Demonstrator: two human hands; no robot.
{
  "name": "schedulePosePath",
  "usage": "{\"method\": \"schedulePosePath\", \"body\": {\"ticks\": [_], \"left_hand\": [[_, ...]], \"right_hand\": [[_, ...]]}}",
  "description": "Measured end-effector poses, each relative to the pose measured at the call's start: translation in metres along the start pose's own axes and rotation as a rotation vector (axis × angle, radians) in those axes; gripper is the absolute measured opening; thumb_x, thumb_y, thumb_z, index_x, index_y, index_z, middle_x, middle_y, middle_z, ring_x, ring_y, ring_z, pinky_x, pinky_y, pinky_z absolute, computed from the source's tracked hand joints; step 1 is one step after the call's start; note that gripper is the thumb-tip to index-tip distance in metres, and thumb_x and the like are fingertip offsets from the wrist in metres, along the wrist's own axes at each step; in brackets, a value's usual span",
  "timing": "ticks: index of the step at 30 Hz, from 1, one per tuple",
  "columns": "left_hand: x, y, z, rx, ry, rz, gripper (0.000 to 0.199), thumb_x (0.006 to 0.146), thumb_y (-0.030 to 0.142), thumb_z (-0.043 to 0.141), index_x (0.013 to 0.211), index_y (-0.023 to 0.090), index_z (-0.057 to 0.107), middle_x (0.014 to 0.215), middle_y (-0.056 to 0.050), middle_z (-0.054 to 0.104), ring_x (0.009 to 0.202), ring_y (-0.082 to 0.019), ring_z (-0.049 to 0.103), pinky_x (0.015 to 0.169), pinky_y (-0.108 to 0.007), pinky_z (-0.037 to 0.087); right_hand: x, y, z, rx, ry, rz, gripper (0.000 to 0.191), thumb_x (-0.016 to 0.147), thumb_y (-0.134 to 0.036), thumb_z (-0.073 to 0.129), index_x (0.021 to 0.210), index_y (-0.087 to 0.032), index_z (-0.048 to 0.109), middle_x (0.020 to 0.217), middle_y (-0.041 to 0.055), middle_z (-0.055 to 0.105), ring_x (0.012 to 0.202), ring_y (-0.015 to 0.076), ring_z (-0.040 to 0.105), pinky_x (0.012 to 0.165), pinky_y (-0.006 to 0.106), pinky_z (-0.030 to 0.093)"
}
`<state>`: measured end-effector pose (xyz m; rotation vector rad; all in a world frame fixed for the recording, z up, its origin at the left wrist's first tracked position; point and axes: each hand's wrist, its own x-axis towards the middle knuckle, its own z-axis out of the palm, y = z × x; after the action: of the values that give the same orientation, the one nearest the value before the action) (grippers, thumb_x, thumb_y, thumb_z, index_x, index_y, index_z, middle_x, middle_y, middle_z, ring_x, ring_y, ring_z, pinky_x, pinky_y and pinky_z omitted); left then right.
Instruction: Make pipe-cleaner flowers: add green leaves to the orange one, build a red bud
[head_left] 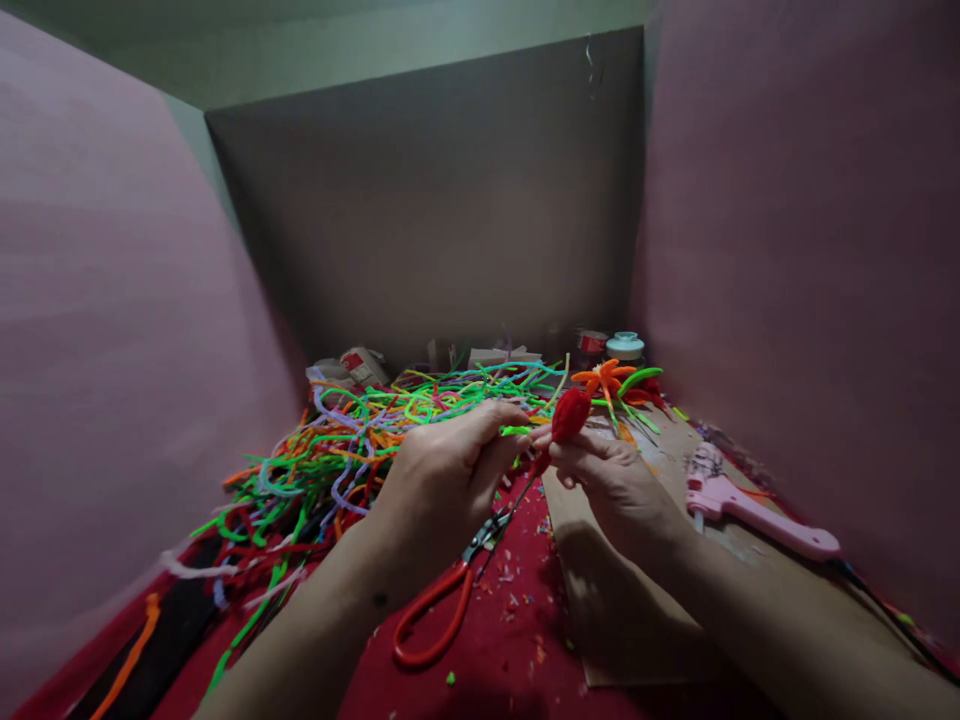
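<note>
A red fuzzy pipe-cleaner bud (571,413) is upright and slightly tilted between my hands. My right hand (619,490) is closed in a pinch around its base, thumb and fingers pressed together. On the other side, my left hand (446,465) has its fingers curled close to the bud's lower end; whatever its fingertips grip is hidden. Below both hands, scissors with red handles (435,625) lie on the red cloth (510,630), their blades pointing up toward the bud.
Behind my left hand spreads a tangled heap of colored pipe cleaners (300,470). At right, a pink glue gun (757,510) rests on a brown board (622,620). An orange pipe-cleaner flower (604,378) and a jar with a pale blue lid (625,347) are farther back. Pink walls flank both sides.
</note>
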<state>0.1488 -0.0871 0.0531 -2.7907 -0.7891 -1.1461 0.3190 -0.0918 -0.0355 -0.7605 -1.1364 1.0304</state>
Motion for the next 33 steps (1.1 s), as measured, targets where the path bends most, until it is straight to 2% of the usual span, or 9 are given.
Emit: {"method": "schedulePosePath", "body": {"ticks": [3,8,13,16,19,23,28,33], "left_hand": [[0.002,-0.007,0.007,0.028,-0.05,-0.035,0.012,0.086,0.019,0.052,0.093,0.014,0.061,0.074,0.0,0.065,0.058,-0.007,0.054,0.058,-0.019,0.042],[0.002,-0.012,0.023,0.005,-0.181,-0.145,0.018,0.085,0.022,0.053,0.101,0.015,0.056,0.084,-0.003,0.065,0.067,-0.011,0.057,0.061,-0.024,0.045],[-0.004,-0.011,0.048,0.063,-0.246,-0.189,0.018,0.084,0.026,0.056,0.096,0.014,0.052,0.085,-0.005,0.064,0.07,-0.015,0.059,0.064,-0.028,0.046],[-0.011,-0.011,0.064,0.241,-0.249,-0.221,0.017,0.087,0.031,0.049,0.089,0.014,0.052,0.083,-0.006,0.065,0.071,-0.018,0.062,0.06,-0.028,0.045],[-0.017,-0.011,0.077,0.386,-0.265,-0.195,0.022,0.09,0.035,0.044,0.088,0.015,0.053,0.08,-0.007,0.065,0.071,-0.02,0.064,0.056,-0.027,0.043],[-0.02,-0.01,0.085,0.498,-0.278,-0.141,0.024,0.093,0.027,0.035,0.09,0.013,0.054,0.077,-0.009,0.065,0.066,-0.02,0.064,0.052,-0.027,0.043],[-0.019,-0.006,0.086,0.549,-0.317,-0.086,0.019,0.089,0.011,0.036,0.092,0.013,0.055,0.08,-0.009,0.064,0.072,-0.02,0.063,0.06,-0.028,0.048],[-0.02,-0.01,0.09,0.5,-0.373,-0.158,0.021,0.09,0.013,0.035,0.102,0.013,0.052,0.088,-0.009,0.064,0.077,-0.02,0.064,0.063,-0.029,0.05]], "right_hand": [[0.002,0.002,-0.001,0.122,0.046,0.099,0.016,0.071,-0.031,0.069,0.081,-0.02,0.073,0.084,0.0052,0.068,0.071,0.0149,0.05,0.056,0.026,0.034],[0.004,0.003,0.001,0.221,0.122,0.242,0.016,0.066,-0.03,0.072,0.075,-0.018,0.072,0.07,0.0042,0.062,0.062,0.0133,0.047,0.052,0.024,0.033],[0.004,0.007,0.003,0.317,0.233,0.329,0.016,0.064,-0.029,0.072,0.075,-0.017,0.07,0.071,0.0031,0.062,0.057,0.0106,0.046,0.049,0.022,0.031],[0.003,0.011,0.006,0.319,0.29,0.347,0.014,0.063,-0.026,0.072,0.073,-0.017,0.07,0.069,0.003,0.063,0.055,0.0109,0.046,0.047,0.023,0.029],[0.001,0.014,0.011,0.381,0.261,0.34,0.009,0.062,-0.024,0.071,0.068,-0.017,0.069,0.062,0.0016,0.061,0.053,0.0112,0.046,0.047,0.024,0.029],[-0.002,0.011,0.016,0.389,0.243,0.311,0.005,0.061,-0.023,0.071,0.061,-0.018,0.068,0.06,0.0011,0.063,0.056,0.0133,0.05,0.05,0.026,0.033],[-0.004,0.011,0.019,0.401,0.242,0.303,0.016,0.055,-0.031,0.077,0.055,-0.02,0.065,0.062,0.0013,0.065,0.066,0.0185,0.057,0.055,0.028,0.04],[-0.003,0.021,0.015,0.348,0.248,0.28,0.018,0.058,-0.035,0.075,0.058,-0.021,0.065,0.057,-0.0014,0.061,0.059,0.0155,0.052,0.056,0.027,0.038]]}}
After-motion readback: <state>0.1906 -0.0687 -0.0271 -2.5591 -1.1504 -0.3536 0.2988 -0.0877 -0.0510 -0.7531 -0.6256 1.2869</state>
